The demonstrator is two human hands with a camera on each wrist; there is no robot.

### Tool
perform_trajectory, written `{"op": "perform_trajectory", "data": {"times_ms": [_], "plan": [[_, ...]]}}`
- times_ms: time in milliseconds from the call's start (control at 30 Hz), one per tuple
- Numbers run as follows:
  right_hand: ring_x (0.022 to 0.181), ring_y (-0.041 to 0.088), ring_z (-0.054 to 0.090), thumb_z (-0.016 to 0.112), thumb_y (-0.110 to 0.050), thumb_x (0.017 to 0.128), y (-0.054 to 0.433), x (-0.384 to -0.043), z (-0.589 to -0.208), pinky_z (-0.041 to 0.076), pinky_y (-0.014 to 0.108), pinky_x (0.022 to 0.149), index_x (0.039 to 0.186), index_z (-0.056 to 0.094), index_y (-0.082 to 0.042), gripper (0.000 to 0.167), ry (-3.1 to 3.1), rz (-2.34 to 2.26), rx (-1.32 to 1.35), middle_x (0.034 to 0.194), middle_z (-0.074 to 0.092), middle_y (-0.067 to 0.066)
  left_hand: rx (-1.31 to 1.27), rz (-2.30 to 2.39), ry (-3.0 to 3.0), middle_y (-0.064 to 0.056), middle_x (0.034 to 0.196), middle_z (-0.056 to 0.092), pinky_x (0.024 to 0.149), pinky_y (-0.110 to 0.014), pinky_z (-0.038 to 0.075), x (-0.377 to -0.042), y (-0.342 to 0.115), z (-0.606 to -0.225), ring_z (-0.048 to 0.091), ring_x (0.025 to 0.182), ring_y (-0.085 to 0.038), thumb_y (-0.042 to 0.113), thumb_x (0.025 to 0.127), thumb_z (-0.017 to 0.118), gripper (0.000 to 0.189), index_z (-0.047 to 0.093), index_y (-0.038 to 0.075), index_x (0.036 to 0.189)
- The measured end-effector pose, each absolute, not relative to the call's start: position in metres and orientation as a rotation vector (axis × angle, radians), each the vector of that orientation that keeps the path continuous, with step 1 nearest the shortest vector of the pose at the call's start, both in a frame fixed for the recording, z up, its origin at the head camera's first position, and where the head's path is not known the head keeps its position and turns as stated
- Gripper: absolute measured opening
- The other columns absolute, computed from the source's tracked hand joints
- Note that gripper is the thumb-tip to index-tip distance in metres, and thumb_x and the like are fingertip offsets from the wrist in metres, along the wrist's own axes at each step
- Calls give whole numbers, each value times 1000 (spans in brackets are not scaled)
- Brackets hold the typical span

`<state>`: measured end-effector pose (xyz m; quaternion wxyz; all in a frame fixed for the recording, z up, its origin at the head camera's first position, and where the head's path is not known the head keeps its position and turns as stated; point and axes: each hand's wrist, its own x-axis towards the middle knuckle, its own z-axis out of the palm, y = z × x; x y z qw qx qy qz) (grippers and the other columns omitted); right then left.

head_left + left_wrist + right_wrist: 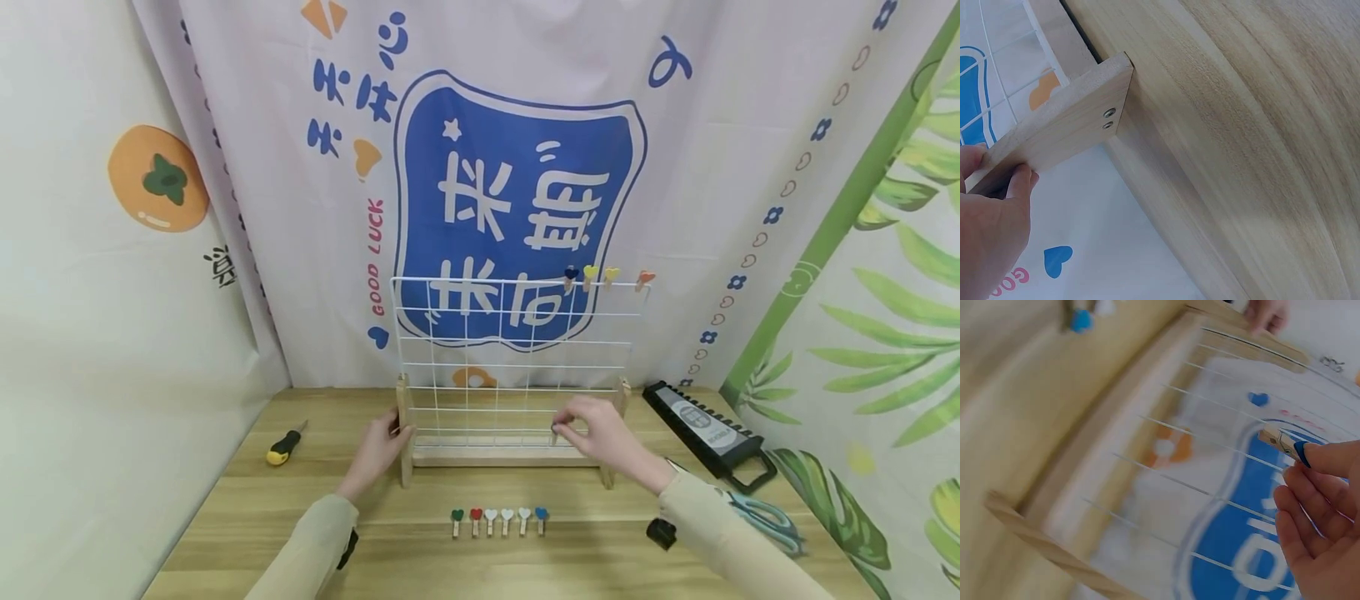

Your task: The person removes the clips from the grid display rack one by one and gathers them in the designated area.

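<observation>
A white wire grid rack (513, 341) stands upright in a wooden base (495, 457). My left hand (381, 446) grips its left wooden post (1079, 112), thumb on one side and fingers on the other. Between the thumb and index finger of my right hand (600, 429) is a small wooden clothespin (1280, 441) with a dark blue heart, pinched at the heart end. Its free end points toward the wires in the right wrist view. Along the rack's top wire sit a dark blue heart clothespin (572, 275), two yellow ones (591, 273) and an orange one (645, 279).
In front of the rack lies a row of heart clothespins: green (457, 518), red (476, 517), white (507, 517) and blue (542, 517). A screwdriver (283, 448) lies left. Scissors (768, 518), a black object (662, 533) and a black tool holder (705, 425) lie right.
</observation>
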<state>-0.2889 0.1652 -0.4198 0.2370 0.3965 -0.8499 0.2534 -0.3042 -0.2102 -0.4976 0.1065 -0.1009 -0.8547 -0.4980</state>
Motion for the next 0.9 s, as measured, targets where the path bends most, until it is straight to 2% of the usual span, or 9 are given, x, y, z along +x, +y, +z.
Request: {"op": "perform_trajectory", "data": {"times_ms": [167, 333, 633, 900], "plan": [[75, 6, 67, 77, -6, 83, 172, -280, -467, 63, 22, 69, 86, 73, -11, 7, -2480, 763, 1026, 83, 73, -1, -303, -1454, -2526, -41, 134, 52, 101, -53, 53, -304, -210, -498, 54, 124, -52, 1, 97, 59, 44, 46, -19, 134], [74, 1, 63, 73, -9, 88, 176, -274, -495, 61, 21, 70, 86, 74, -14, 5, -2626, 867, 986, 83, 72, -4, -302, -1479, -2518, -41, 135, 51, 102, -54, 52, -306, -211, -498, 53, 125, -52, 1, 97, 59, 44, 46, -19, 134], [68, -8, 57, 70, -15, 91, 179, -272, -525, 54, 14, 60, 87, 75, -13, 7, -2785, 1095, 916, 80, 74, -4, -300, -1468, -2526, -40, 134, 52, 102, -52, 52, -306, -211, -498, 54, 125, -51, 2, 97, 59, 43, 47, -19, 133], [65, -8, 54, 71, -17, 91, 180, -270, -538, 50, 13, 58, 86, 75, -13, 8, -2838, 1140, 908, 78, 73, -3, -299, -1493, -2514, -41, 134, 52, 102, -53, 52, -306, -210, -498, 54, 125, -51, 1, 97, 59, 42, 47, -19, 132]]}}
